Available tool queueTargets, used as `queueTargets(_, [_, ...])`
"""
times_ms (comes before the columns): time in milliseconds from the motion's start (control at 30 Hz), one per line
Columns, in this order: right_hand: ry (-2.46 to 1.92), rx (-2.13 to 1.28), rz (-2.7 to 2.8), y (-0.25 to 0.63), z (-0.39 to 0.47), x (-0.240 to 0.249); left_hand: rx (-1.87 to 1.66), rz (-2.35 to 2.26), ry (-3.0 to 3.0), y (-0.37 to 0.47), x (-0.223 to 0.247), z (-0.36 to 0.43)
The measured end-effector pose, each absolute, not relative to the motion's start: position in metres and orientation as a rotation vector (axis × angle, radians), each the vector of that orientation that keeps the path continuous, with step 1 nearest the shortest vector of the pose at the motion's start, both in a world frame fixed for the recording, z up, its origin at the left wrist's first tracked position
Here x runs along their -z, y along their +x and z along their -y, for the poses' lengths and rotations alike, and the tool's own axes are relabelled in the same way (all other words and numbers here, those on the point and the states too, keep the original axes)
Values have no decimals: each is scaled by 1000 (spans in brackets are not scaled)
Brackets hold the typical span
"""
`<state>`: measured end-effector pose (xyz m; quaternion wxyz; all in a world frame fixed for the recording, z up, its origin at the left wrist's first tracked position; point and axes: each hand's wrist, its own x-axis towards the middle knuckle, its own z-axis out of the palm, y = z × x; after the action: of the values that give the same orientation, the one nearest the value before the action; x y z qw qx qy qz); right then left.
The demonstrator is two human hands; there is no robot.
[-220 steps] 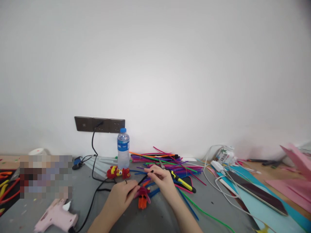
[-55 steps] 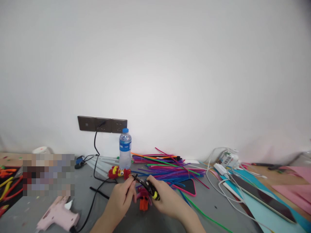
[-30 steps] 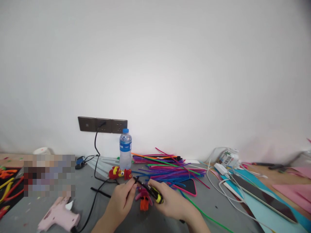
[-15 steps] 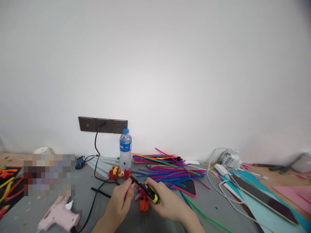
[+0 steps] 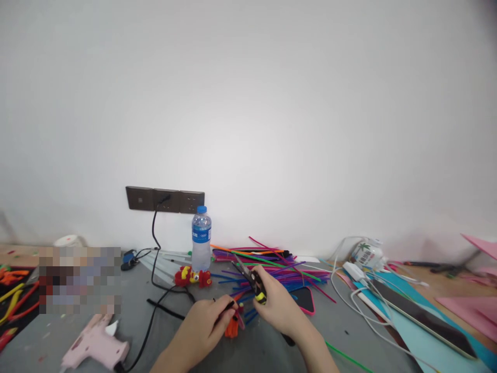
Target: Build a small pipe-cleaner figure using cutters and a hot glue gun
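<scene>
My right hand (image 5: 275, 300) is wrapped round black-and-yellow scissors (image 5: 254, 282), whose blades point up and to the left above the pipe cleaners. My left hand (image 5: 209, 324) pinches a short black piece of pipe cleaner (image 5: 229, 306) between thumb and fingers. Just beside the left fingertips is a small orange pipe-cleaner piece (image 5: 232, 327) with some pink and red on it, partly covered by the hand. Behind the hands lies a pile of coloured pipe cleaners (image 5: 272, 274). A red and yellow pipe-cleaner figure (image 5: 193, 277) with an eye rests before the water bottle (image 5: 201, 241).
A pink glue gun (image 5: 97, 342) lies at the left, near a black power cord (image 5: 149, 321) that runs to the wall socket (image 5: 165, 200). A pink-edged phone (image 5: 305, 300) is right of my hands. Farther right are white cables (image 5: 357, 311), another phone (image 5: 423, 318) and coloured paper (image 5: 419, 336).
My right hand has drawn the scissors up and right, away from my left fingers, and the blades now show. My left hand has shifted right and slightly down, still pinching the black piece.
</scene>
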<state>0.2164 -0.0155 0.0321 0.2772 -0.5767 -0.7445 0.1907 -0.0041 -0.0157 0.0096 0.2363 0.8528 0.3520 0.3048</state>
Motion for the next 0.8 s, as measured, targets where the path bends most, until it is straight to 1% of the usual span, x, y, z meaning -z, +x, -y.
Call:
queueTargets(133, [-1800,-257,1937,227,4,-20,-779,-1084,2286,-4,-4,11])
queueTargets(233, [-2027,-151,1848,230,-2,-11,-773,-1089,2271,-5,4,6])
queueTargets(367, [-2163,-33,1761,233,-9,2,-839,-1039,2282,-5,13,1])
queueTargets(567, [-2186,-11,1763,236,-12,10,-1015,-1210,2210,-9,19,-10])
queueTargets(700, [-2210,-15,1779,236,-12,10,-1052,-1396,2125,-14,20,-18])
queueTargets(800, [-2227,1,1775,236,-12,11,-1096,-1434,2099,-16,23,-22])
